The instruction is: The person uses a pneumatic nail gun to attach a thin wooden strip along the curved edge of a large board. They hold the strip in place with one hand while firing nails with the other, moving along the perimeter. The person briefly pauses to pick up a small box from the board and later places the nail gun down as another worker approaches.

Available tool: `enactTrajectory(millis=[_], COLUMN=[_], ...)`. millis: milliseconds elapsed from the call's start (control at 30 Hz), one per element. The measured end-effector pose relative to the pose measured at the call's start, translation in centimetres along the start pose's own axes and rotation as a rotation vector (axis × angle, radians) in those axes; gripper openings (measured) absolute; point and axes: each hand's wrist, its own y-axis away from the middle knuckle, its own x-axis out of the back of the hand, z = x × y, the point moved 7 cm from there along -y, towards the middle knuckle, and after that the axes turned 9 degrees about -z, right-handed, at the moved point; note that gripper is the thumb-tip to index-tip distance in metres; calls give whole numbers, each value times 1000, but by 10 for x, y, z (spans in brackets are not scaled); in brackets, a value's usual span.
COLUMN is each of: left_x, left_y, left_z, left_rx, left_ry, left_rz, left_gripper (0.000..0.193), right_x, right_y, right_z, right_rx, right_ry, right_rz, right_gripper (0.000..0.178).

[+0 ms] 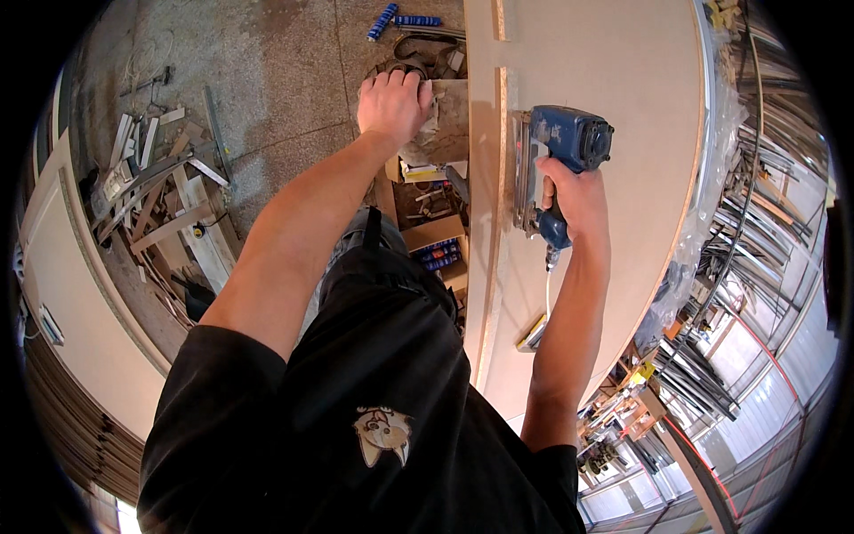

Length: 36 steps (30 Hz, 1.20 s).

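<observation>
My right hand [580,200] is wrapped around the handle of a blue nail gun [569,126]. The tool rests over a large pale board [645,205], close to a narrow wood strip [505,116] near the board's left edge. A thin pale air hose [548,289] runs from the tool's lower end and passes behind my forearm. Left of the board, my left hand [391,109] is closed, fingers curled over the far end of a dusty brown surface [452,120]. Whatever lies under those fingers is hidden.
Below that surface, an open cardboard box [436,233] holds blue packs [440,255]. Two blue tubes [382,22] lie beyond. Offcuts [178,209] and a hammer [151,82] litter the floor at left. A yellow-and-black item [532,335] sits on the board. Racked lengths [712,356] line the right.
</observation>
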Motion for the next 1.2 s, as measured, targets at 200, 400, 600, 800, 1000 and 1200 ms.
enactTrajectory(millis=[200, 400, 600, 800, 1000, 1200], left_x=[0, -1, -1, -2, -13, -29], left_y=[2, 2, 2, 3, -7, -17], left_z=[-1, 2, 0, -5, -3, -44], left_rx=[-9, -26, 7, 48, 117, -239], left_ry=[26, 47, 5, -2, 11, -328], left_rz=[33, 74, 12, -10, -251, 69], left_gripper=[29, 28, 30, 38, 42, 47], right_x=[1, 2, 2, 6, -33, -92], right_y=[-17, -23, -17, 69, 214, 309], right_z=[-3, -9, -11, 59, 164, 280], right_rx=[27, -8, 22, -22, -142, -298], right_ry=[-3, -25, -26, -20, -171, -197], right_rz=[-33, -10, -35, 78, 346, 531], right_gripper=[20, 20, 21, 28, 29, 58])
